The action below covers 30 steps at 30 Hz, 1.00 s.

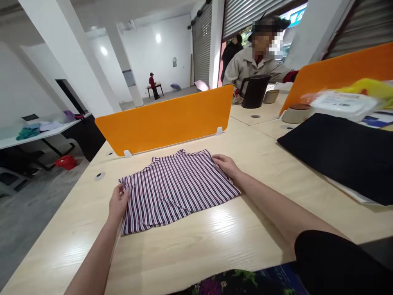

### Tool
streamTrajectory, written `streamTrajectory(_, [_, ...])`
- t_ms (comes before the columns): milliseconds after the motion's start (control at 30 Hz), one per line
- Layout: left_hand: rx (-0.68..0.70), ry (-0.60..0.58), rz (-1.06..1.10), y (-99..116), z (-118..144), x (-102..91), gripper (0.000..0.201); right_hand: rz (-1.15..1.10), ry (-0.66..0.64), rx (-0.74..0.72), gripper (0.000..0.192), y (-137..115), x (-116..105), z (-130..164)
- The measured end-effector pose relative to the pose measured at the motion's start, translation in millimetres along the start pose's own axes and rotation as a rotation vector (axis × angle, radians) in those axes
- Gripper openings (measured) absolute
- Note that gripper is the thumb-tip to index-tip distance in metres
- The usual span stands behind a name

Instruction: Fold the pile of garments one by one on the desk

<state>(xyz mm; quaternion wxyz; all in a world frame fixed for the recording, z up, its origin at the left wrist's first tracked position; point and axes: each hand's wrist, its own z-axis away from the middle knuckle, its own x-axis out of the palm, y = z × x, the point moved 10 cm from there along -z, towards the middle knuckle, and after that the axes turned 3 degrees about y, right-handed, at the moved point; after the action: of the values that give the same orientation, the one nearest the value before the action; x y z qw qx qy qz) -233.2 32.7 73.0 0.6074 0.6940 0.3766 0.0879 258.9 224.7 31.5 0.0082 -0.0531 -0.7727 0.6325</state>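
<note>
A folded striped shirt [175, 188], white with dark red and navy stripes, lies flat on the pale wooden table [215, 237]. My left hand [118, 203] rests on the shirt's left edge, fingers curled over the fabric there. My right hand [225, 164] lies on the shirt's far right corner, fingers pressing the cloth. Both forearms reach in from the lower edge of the view.
An orange divider [166, 121] stands just behind the shirt. A black mat [340, 153] lies to the right, with a white packet [340, 104] and a round bowl [296, 113] behind it. A seated person [254, 61] is beyond a black jug [254, 91]. Floor drops off at left.
</note>
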Motion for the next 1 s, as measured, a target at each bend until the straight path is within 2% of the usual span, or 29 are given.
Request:
streamTrajectory(67, [0.242,-0.132,-0.299,7,23,15.4,0.047,0.2,-0.044,-0.14,0.038,-6,2,10])
streamTrajectory(133, [0.38,-0.22,-0.537,4,46,28.8,0.058,0.459,-0.091,-0.291,0.046,-16,8,25])
streamTrajectory(200, [0.393,-0.248,-0.7,-6,60,34.5,0.064,0.745,-0.167,-0.371,0.053,-16,19,44])
streamTrajectory(300, [0.401,-0.3,-0.83,-14,71,39.8,0.061,1.027,-0.31,-0.335,0.053,-1,29,69])
streamTrajectory(433, [0.443,-0.378,-0.868,-15,89,33.4,0.058,1.082,-0.374,-0.309,0.051,2,18,104])
streamTrajectory(600, [0.509,-0.43,-0.882,-19,141,2.5,0.055,1.049,-0.357,-0.302,0.051,-2,-19,164])
streamTrajectory(667, [0.533,-0.451,-0.872,-21,152,-9.7,0.057,1.001,-0.371,-0.316,0.051,-6,-29,181])
streamTrajectory(733, [0.516,-0.413,-0.842,-20,140,-22.7,0.062,0.923,-0.354,-0.303,0.052,-12,-37,177])
streamTrajectory(833, [0.445,-0.186,-0.807,-7,81,-39.4,0.066,0.855,-0.166,-0.187,0.052,-22,-52,130])
streamTrajectory(900, [0.449,-0.104,-0.844,2,39,-30.8,0.066,0.942,-0.059,-0.079,0.047,-23,-53,88])
streamTrajectory(967, [0.434,-0.131,-0.907,2,6,-9.2,0.054,1.083,-0.041,-0.009,0.039,-19,-41,54])
streamTrajectory(1000, [0.441,-0.186,-0.925,0,-3,4.7,0.044,1.135,-0.054,0.005,0.033,-16,-33,42])
